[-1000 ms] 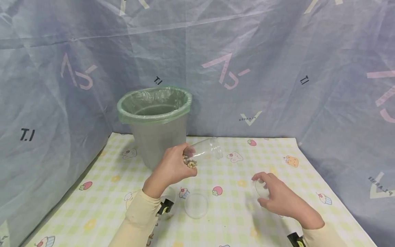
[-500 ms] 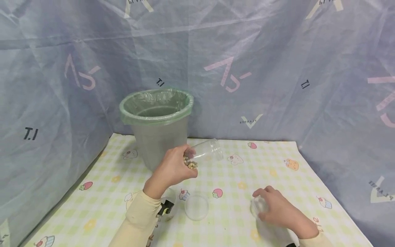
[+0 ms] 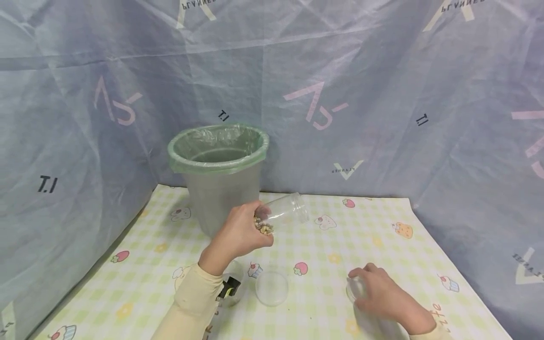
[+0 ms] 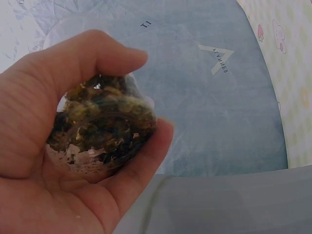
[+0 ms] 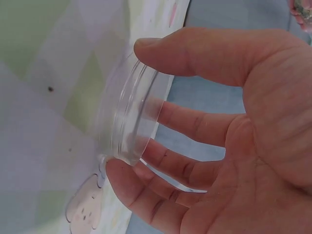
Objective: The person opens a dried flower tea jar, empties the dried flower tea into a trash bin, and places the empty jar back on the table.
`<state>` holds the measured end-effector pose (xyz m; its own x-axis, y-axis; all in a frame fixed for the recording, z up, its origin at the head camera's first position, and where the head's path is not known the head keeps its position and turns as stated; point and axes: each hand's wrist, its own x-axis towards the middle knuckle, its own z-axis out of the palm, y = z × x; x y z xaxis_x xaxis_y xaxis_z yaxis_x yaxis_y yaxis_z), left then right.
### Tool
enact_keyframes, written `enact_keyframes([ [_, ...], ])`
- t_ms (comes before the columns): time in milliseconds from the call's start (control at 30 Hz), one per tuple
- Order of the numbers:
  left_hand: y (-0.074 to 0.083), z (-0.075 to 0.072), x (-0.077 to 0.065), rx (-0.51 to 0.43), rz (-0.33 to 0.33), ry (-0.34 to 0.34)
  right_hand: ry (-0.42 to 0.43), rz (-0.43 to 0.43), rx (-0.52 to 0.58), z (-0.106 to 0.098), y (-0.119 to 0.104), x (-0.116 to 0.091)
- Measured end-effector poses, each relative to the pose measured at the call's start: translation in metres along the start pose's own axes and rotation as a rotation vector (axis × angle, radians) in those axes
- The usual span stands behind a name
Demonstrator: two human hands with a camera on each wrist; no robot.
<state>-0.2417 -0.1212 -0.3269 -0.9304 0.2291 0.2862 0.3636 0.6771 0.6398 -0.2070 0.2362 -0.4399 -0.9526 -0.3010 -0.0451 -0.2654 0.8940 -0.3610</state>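
Observation:
My left hand (image 3: 238, 231) grips a clear jar (image 3: 282, 211) near its base, above the table. The jar is tipped almost on its side, its uncovered mouth to the right and slightly raised. Dried flower buds (image 4: 107, 117), yellowish and dark green, lie in its bottom end. On the right, my right hand (image 3: 384, 295) pinches a clear round lid (image 5: 129, 112) at its edge between thumb and fingers, low over the cloth. Whether the lid touches the table I cannot tell. Another clear round lid (image 3: 272, 289) lies flat on the cloth between the hands.
A grey bin (image 3: 221, 198) with a green-rimmed liner stands at the back left, just behind my left hand. Another clear container (image 3: 233, 269) is partly hidden under my left wrist. Blue-grey curtains (image 3: 340, 94) enclose the checked tablecloth (image 3: 314, 316).
My right hand has come down towards the table with the lid, whose angle has turned. The left hand and jar stay nearly still. The head view has shifted slightly.

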Motion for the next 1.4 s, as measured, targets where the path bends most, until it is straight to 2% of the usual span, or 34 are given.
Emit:
enact_keyframes([
  [667, 0.0, -0.003, -0.001, -0.01, 0.013, 0.0, -0.017, 0.032, -0.019, 0.005, -0.002, 0.0],
  [1133, -0.001, -0.009, -0.005, -0.029, 0.008, 0.026, -0.019, 0.003, -0.014, 0.008, -0.001, 0.0],
  [1300, 0.0, -0.012, -0.006, -0.03, 0.009, 0.031, -0.034, -0.005, -0.006, 0.003, -0.001, 0.0],
  [1400, 0.001, -0.014, -0.007, -0.029, 0.009, 0.044, -0.002, -0.024, -0.022, -0.004, -0.004, 0.001],
])
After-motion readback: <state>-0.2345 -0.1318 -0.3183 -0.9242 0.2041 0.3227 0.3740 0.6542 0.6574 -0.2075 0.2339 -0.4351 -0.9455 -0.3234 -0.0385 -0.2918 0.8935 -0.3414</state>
